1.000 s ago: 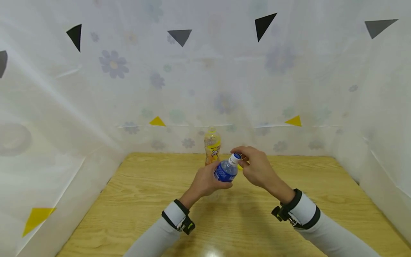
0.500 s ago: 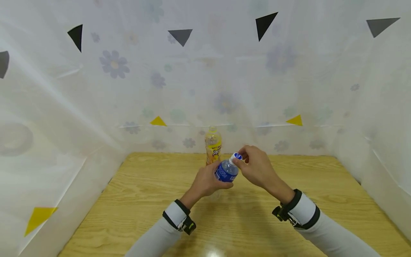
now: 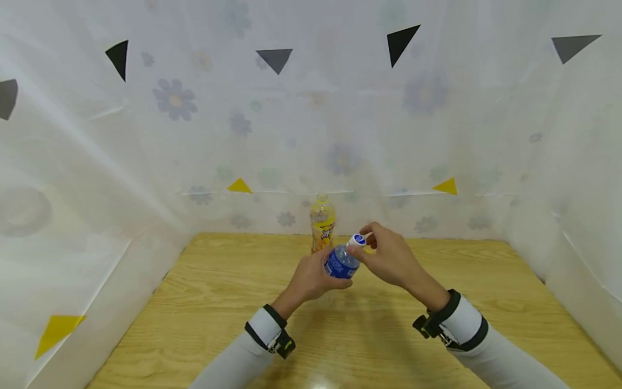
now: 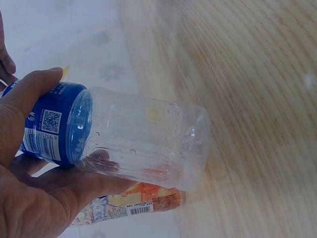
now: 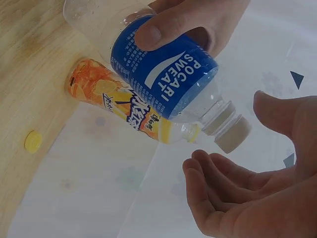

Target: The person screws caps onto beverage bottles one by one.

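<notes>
A clear plastic drink bottle (image 3: 342, 263) with a blue Pocari Sweat label leans toward the right. My left hand (image 3: 311, 276) grips it around the label; in the left wrist view its lower part (image 4: 143, 136) looks clear, with droplets on the wall. The white cap (image 5: 234, 134) sits on the neck, its blue top facing up in the head view. Around that cap is my right hand (image 5: 247, 183), thumb on one side and bent fingers on the other, with gaps showing between them and the cap. Behind stands an uncapped iced tea bottle (image 3: 323, 224) with a yellow-orange label.
A yellow cap (image 5: 33, 142) lies on the wooden table (image 3: 209, 302), mostly hidden behind my right hand in the head view. Pale flowered sheeting (image 3: 301, 129) with coloured triangles encloses the back and sides of the table.
My right thumb and fingers have shifted about the white cap, closing in on it half a second ago and standing apart from it now. The left hand and bottle have stayed nearly still.
</notes>
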A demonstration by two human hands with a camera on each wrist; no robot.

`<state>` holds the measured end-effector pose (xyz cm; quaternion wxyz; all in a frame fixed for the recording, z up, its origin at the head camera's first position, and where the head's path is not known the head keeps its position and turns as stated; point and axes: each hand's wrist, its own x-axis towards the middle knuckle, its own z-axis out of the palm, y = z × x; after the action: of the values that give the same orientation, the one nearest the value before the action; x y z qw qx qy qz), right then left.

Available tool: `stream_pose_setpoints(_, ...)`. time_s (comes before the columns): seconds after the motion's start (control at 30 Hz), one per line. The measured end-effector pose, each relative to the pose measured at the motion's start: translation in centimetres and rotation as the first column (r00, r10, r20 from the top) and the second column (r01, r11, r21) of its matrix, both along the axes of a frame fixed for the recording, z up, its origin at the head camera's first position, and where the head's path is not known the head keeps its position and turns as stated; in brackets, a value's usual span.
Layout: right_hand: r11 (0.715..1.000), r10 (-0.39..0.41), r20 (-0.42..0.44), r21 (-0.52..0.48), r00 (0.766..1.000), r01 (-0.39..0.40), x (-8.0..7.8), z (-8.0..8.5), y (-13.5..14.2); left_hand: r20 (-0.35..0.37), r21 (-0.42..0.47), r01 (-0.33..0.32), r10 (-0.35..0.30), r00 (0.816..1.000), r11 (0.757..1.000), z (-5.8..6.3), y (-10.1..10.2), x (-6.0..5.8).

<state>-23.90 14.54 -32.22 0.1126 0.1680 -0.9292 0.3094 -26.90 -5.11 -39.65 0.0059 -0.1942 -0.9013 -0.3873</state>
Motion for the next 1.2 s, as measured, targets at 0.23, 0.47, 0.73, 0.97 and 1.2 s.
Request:
stream_pose_setpoints(0.23, 0.999, 0.028, -0.003, 0.035, 1.0, -0.027, 0.17, -0.02, 0.15, -0.03, -0.014, 0.009, -0.009, 0.999, 1.0, 0.01, 0.17, -0.09)
stream_pose_setpoints(0.47, 0.996, 0.081, -0.088, 0.03, 0.993, -0.078, 0.25, -0.32, 0.13, -0.031, -0.006, 0.015, -0.015, 0.999, 1.0, -0.03, 0.18, -0.11)
stream_pose_setpoints(0.73, 0.996, 0.084, -0.119, -0.002, 0.989, -0.085, 0.24, -0.38, -0.14, -0.009, 0.0, 0.01, -0.01, 1.0, 1.0, 0.01, 0.13, -0.17)
stream_pose_setpoints(0.97, 0.997, 0.077, -0.138, -0.012, 0.988, -0.079, 0.25, -0.29, -0.23, -0.013, -0.003, 0.002, -0.002, 1.0, 1.0, 0.12, -0.05, -0.05)
stream_pose_setpoints(1.2, 0.999, 0.032, -0.133, -0.039, 0.991, -0.038, -0.04, -0.61, -0.33, -0.018, -0.009, 0.003, -0.003, 1.0, 1.0, 0.09, -0.1, 0.0)
